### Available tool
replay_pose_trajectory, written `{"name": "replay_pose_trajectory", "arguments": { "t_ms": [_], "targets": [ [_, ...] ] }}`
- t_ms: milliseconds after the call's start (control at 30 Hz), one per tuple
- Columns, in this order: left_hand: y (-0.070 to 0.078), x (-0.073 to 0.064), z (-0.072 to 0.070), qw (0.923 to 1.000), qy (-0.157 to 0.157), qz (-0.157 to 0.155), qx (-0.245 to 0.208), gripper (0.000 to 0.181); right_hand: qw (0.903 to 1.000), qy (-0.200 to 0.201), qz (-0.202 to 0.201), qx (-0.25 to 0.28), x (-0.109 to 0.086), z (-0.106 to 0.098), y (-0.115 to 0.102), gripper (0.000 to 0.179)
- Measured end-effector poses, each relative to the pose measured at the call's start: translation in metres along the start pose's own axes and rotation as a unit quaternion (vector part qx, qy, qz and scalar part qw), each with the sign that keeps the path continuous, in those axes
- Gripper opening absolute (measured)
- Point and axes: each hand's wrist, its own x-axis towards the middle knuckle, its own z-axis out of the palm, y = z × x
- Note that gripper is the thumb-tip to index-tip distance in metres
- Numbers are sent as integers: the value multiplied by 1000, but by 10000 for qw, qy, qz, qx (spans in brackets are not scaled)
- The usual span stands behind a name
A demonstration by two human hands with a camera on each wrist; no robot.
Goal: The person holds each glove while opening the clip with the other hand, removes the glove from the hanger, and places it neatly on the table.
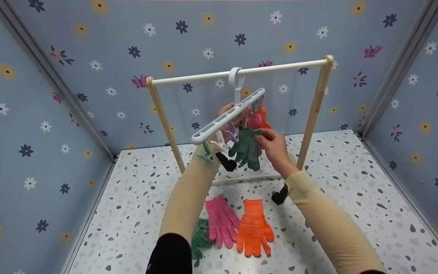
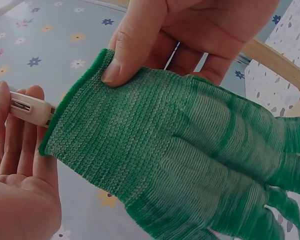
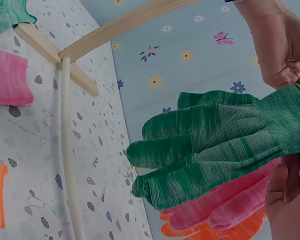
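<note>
A green knit glove [image 1: 247, 148] hangs fingers down below a pale clip hanger [image 1: 228, 116]. My right hand [image 1: 276, 150] pinches its cuff, the thumb lying on the knit in the left wrist view. Partly behind the hanger, my left hand [image 1: 224, 110] holds a pale pinkish clip [image 2: 31, 109] between thumb and fingers, right at the cuff's edge. Whether the clip's tips grip the cuff is hard to tell. A pink glove [image 1: 255, 121] and an orange glove [image 1: 265, 120] hang behind the green one, their fingers showing beneath it in the right wrist view.
The hanger hooks over the white rail [image 1: 287, 66] of a wooden-legged rack. Purple [image 1: 231, 132] and white [image 1: 219, 141] clips dangle toward its near end. On the speckled surface [image 1: 135, 228] lie another pink glove [image 1: 222, 222], an orange one [image 1: 255, 228] and a green one [image 1: 200, 239].
</note>
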Motion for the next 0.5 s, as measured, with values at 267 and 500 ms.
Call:
{"name": "replay_pose_trajectory", "arguments": {
  "t_ms": [267, 500],
  "targets": [
    [0, 2, 2, 9979, 337, -320, -458, 20, 9998, -41, 0, -171, -1, -2, 1, 24],
    [10, -64, 73, 9961, 787, 33, 400, 19, 9999, -99, -82, -72, -4, -1, 8, 20]
  ]
}}
